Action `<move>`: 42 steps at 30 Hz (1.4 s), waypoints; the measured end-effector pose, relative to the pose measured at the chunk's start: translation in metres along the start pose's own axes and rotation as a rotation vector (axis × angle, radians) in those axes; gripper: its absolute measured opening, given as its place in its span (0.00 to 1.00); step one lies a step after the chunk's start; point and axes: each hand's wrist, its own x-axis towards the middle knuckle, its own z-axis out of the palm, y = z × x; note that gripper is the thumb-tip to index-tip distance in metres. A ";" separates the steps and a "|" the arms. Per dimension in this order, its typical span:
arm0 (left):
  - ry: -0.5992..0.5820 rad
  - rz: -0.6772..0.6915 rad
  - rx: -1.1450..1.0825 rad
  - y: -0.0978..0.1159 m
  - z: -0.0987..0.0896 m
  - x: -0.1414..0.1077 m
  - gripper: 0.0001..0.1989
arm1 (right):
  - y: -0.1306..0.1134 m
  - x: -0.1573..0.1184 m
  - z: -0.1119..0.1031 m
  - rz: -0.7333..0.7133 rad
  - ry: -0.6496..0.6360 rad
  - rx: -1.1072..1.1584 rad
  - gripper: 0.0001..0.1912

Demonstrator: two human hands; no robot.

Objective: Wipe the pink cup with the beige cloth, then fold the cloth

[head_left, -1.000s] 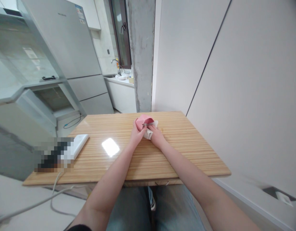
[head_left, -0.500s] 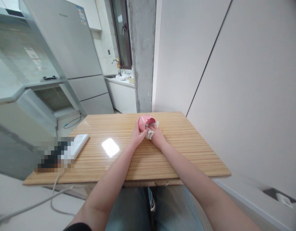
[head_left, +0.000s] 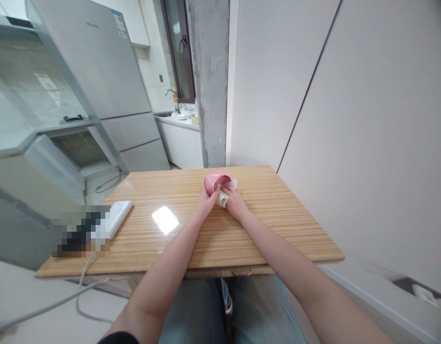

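Note:
A pink bowl-like vessel (head_left: pixel 214 179) is tilted on its side above the far middle of the table, its opening facing right and toward me. My left hand (head_left: pixel 206 200) grips it from the left, thumb near the rim. A white crumpled tissue or cloth (head_left: pixel 222 199) is bunched in my right hand (head_left: pixel 235 202), whose fingers press it at the vessel's opening. One end of the white piece sticks out to the right. The fingertips of my right hand are partly hidden by the cloth and rim.
The wooden table (head_left: pixel 285 229) lies under both hands. At its left stands a white flat box (head_left: pixel 120 210) beside a blurred-out patch, with a white cable (head_left: pixel 85 270) hanging off the edge. Behind are a fridge (head_left: pixel 95 62), a sink counter (head_left: pixel 179 138) and a concrete pillar (head_left: pixel 211 86).
The pink vessel has turned slightly in my left hand, so its opening shows a little differently. Both hands stay in nearly the same place, the cloth still in my right.

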 end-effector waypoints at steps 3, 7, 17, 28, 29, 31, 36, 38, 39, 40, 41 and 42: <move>0.021 0.002 0.120 0.004 -0.018 0.007 0.33 | 0.000 0.001 -0.004 -0.074 0.002 -0.032 0.16; -0.025 -0.012 0.152 0.006 -0.025 0.008 0.36 | -0.001 0.000 -0.002 -0.064 -0.023 -0.069 0.14; -0.041 0.039 0.123 0.006 -0.017 0.005 0.40 | -0.002 0.000 -0.001 -0.038 -0.008 -0.019 0.15; 0.040 -0.073 0.007 -0.005 0.006 -0.004 0.36 | -0.002 -0.002 0.003 0.054 0.032 -0.002 0.14; 0.062 -0.070 0.038 -0.004 0.002 -0.003 0.33 | -0.002 -0.002 0.002 0.031 0.028 -0.001 0.14; 0.044 -0.032 0.104 -0.001 -0.011 0.002 0.29 | -0.003 -0.002 0.000 -0.025 0.015 -0.015 0.14; 0.002 0.039 0.253 0.006 -0.030 0.009 0.27 | -0.007 0.000 -0.003 -0.066 -0.031 -0.067 0.15; 0.022 0.018 0.160 0.004 -0.023 0.007 0.33 | -0.007 0.000 -0.001 -0.015 -0.036 -0.068 0.14; 0.016 -0.001 0.096 0.001 -0.017 0.005 0.37 | -0.007 0.000 0.000 0.016 -0.034 -0.065 0.14; 0.004 -0.025 0.041 -0.001 -0.012 0.003 0.42 | -0.007 0.000 0.001 0.045 -0.028 -0.062 0.14; -0.012 -0.050 0.005 -0.003 -0.006 0.002 0.47 | -0.007 -0.001 0.003 0.069 -0.020 -0.059 0.14; -0.027 -0.070 -0.009 -0.005 -0.002 0.000 0.52 | -0.006 -0.001 0.004 0.087 -0.010 -0.055 0.14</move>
